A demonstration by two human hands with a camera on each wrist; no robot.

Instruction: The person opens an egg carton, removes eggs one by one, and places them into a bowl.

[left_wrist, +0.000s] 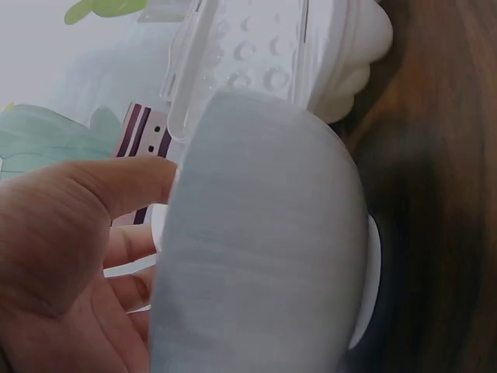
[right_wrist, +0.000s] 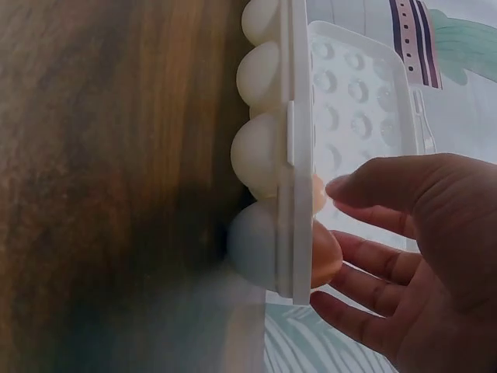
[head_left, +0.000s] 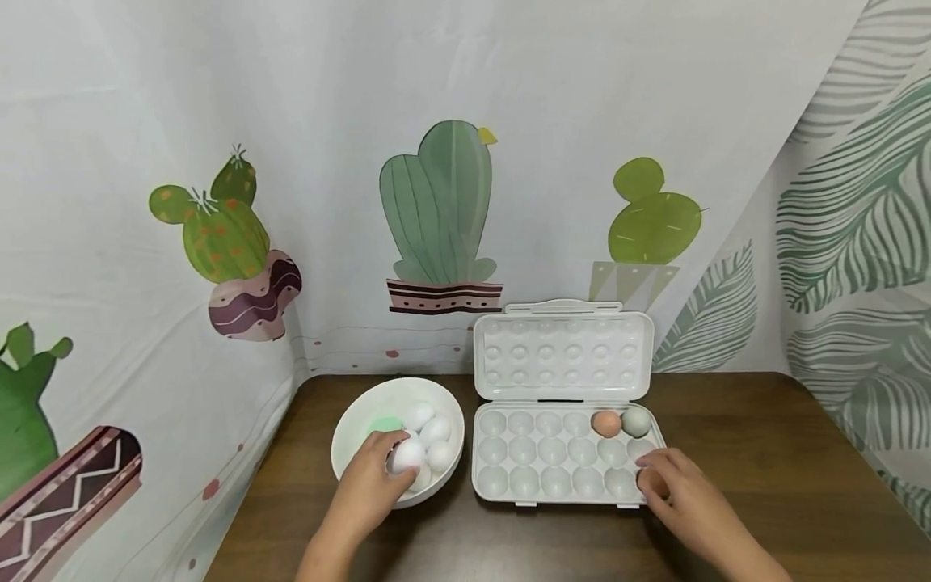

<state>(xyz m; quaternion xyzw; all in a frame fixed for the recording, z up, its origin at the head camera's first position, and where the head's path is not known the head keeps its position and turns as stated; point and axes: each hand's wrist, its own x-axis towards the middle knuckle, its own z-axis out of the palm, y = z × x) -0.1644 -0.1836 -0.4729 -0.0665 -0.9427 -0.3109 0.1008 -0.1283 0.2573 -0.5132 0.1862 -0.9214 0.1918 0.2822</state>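
In the head view, my left hand (head_left: 371, 481) reaches into a white bowl (head_left: 345, 412) and holds a white egg (head_left: 409, 455) between thumb and fingers. Several more white eggs (head_left: 436, 429) lie around it, beside a light green rounded piece (head_left: 385, 424). The bowl's side hides the fingertips in the left wrist view. My right hand (head_left: 684, 493) is at the front right corner of an open egg tray (head_left: 538, 495). A brown egg (right_wrist: 326, 256) sits in that corner's cup, with the fingers alongside it and the thumb apart from it.
An orange-brown egg (head_left: 607, 423) and a grey-green egg (head_left: 636, 422) sit in the tray's back row at the right. The tray's lid (head_left: 563, 356) stands raised against the printed cloth (head_left: 327, 242). Bowl and tray share a dark wooden table (head_left: 764, 453).
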